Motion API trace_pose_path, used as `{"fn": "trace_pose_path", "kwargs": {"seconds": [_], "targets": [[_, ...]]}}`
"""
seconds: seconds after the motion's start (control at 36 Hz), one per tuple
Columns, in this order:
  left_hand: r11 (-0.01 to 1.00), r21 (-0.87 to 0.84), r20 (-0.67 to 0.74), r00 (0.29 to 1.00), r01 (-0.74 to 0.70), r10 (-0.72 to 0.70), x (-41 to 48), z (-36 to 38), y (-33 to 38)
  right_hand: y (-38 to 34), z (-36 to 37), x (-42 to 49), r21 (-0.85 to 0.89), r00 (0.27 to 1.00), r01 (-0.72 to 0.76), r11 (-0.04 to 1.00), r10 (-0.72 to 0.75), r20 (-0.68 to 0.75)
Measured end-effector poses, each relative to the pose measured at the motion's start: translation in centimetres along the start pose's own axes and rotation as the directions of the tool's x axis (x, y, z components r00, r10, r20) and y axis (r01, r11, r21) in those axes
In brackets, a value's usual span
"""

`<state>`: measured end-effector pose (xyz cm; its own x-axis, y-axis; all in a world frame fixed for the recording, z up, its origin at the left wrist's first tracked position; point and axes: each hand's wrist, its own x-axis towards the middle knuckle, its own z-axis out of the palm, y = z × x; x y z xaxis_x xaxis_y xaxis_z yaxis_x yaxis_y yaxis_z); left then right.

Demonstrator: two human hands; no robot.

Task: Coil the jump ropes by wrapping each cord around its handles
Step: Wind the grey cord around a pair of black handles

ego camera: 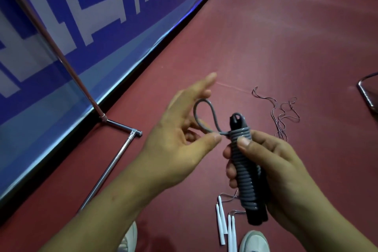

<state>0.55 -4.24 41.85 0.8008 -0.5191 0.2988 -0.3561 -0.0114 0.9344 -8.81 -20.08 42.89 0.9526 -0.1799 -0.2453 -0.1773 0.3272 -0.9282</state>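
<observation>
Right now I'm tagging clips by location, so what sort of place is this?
Likely an indoor sports hall: a red sport floor, a blue lettered barrier on a metal stand, and jump ropes, with a gray rope in hand and white handles on the floor.

Single wide-angle head cam, tilted forward-down, close over left hand [178, 141] and right hand [272, 170], red floor [266, 47] beyond, blue banner [102, 16] far left.

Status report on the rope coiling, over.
Right hand grips black handles, grey cord wound along most of them. Left hand pinches the loose loop near the top. White-handled rope uncoiled on floor, not in the way.
</observation>
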Motion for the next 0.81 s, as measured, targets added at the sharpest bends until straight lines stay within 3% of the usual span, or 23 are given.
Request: {"fn": "trace_pose_path", "kwargs": {"seconds": [0.17, 0.25, 0.33, 0.5, 0.61, 0.67, 0.81], "targets": [[0.867, 0.432, 0.05, 0.967, -0.246, 0.25, 0.1, -1.3, -0.7, 0.0, -0.3, -0.2, 0.017, 0.998, -0.057, 0.998, 0.057, 0.017], [0.827, 0.503, 0.07, 0.965, -0.253, 0.253, -0.3, -1.3, -1.4, -0.3, -0.3, -0.1, -0.002, 0.999, -0.046, 0.999, 0.046, -0.015], [0.802, 0.535, 0.144, 0.964, -0.264, 0.222, -1.0, -0.4, -1.2, -0.1, -0.3, 0.4, -0.148, 0.995, -0.012, 0.989, -0.003, -0.103], [0.826, 0.523, 0.204, 0.971, -0.212, 0.121, -1.5, 0.3, -0.6, 1.0, -0.4, 0.9, -0.407, 0.975, 0.012, 0.913, -0.1, -0.197], [0.898, 0.429, 0.183, 0.983, -0.096, 0.018, -1.8, 0.8, -0.3, 1.2, -0.7, 1.1, -0.552, 0.96, 0.032, 0.833, -0.178, -0.214], [0.921, 0.386, 0.2, 0.979, -0.043, -0.038, -1.9, 0.9, 0.0, 1.2, -0.6, 1.0, -0.526, 0.96, 0.047, 0.849, -0.184, -0.21], [0.949, 0.298, 0.292, 0.937, 0.102, -0.193, -2.0, 1.1, 0.6, 1.2, -0.7, 0.5, -0.271, 0.973, 0.06, 0.961, -0.118, -0.201]]}}
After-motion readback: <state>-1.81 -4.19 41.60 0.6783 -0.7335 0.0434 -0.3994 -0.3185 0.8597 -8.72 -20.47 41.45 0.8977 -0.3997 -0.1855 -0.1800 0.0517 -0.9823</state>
